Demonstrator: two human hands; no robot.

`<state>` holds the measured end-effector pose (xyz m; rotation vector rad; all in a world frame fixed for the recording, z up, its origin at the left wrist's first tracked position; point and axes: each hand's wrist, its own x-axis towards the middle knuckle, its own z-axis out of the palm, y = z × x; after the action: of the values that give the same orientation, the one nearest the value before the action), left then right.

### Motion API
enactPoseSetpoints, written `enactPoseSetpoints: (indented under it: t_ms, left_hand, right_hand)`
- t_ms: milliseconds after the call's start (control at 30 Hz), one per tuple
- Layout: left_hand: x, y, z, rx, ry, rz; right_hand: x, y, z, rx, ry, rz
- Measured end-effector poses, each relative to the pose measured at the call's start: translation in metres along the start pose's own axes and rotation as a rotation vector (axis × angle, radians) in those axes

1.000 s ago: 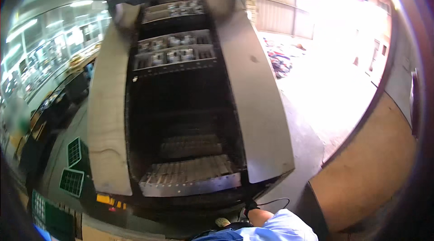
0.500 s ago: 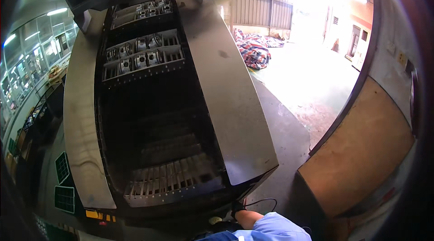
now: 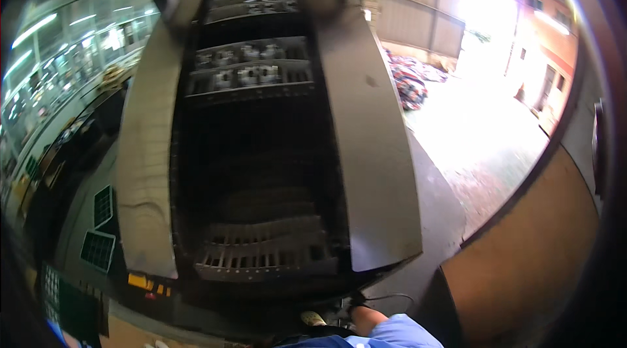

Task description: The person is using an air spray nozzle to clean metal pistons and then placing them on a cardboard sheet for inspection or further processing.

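A tall dark machine fills the view, with a slatted metal conveyor (image 3: 261, 256) running up between two grey side panels (image 3: 366, 139). Two upper trays (image 3: 248, 74) carry several small metal parts. At the bottom edge my right hand (image 3: 366, 316) comes out of a light blue sleeve (image 3: 398, 335) and reaches toward the machine's lower front, beside a black cable (image 3: 385, 297) and a small yellowish object (image 3: 312, 317). Its fingers are hidden in the dark there. My left hand is out of the picture.
Green gridded trays (image 3: 98, 250) lie at the lower left next to an orange-lit control strip (image 3: 147, 283). A brown board (image 3: 522, 263) stands at the right. Beyond it is a sunlit concrete floor (image 3: 483, 132) with a pile of coloured cloth (image 3: 411, 83).
The view has swung, so the machine now sits more to the left and the sunlit floor shows wider. My sleeved arm stays at the bottom edge.
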<state>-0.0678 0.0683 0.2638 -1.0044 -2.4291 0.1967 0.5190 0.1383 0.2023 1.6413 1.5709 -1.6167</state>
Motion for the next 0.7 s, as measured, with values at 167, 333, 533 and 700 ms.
enactPoseSetpoints:
  t_ms: [167, 333, 533, 700]
  left_hand:
    - [-0.007, 0.018, -0.094, -0.013, -0.124, -0.196]
    - [0.001, 0.029, -0.085, -0.239, -0.272, -0.368]
    - [0.001, 0.02, -0.084, -0.224, -0.376, -0.375]
    - [0.004, 0.024, -0.105, -0.233, -0.355, -0.362]
  right_hand:
    - [-0.025, 0.012, -0.006, 0.053, 0.033, 0.067]
    - [-0.047, 0.013, -0.017, 0.121, 0.063, 0.114]
    - [-0.091, 0.001, -0.033, 0.194, 0.128, 0.134]
    - [-0.169, -0.021, -0.05, 0.286, 0.247, 0.102]
